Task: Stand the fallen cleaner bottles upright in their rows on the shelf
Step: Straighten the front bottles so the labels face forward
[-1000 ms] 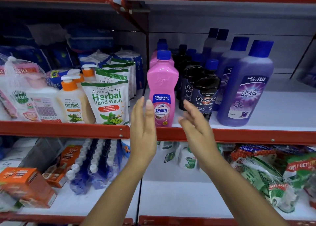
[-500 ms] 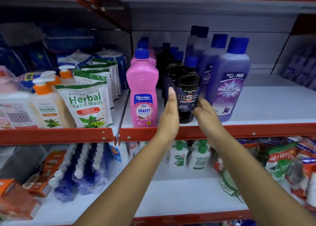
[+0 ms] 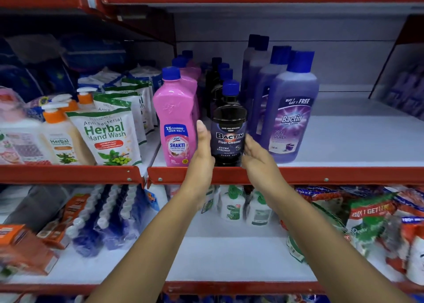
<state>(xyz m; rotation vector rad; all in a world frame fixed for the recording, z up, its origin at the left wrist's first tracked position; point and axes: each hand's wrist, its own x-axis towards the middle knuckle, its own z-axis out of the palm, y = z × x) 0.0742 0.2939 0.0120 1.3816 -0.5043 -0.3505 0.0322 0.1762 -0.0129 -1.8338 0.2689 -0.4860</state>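
Black Bactin bottle stood upright at the shelf's front edge, heading its row. Left hand pressed flat on its left side and right hand cupped its right side, gripping it between them. Pink Shakti bottle stood just beside on the left, purple Bactin bottle close on the right. Herbal hand wash pouches filled the neighbouring bay.

Left bay, same level: Herbal Hand Wash refill pouch upright at front edge, more pouches behind it. Orange-collared pump bottle just left of it; second pump bottle behind. Lower shelf: blue packs with white beaded strips, orange cartons at left, white green-capped bottles centre, bagged packets right.
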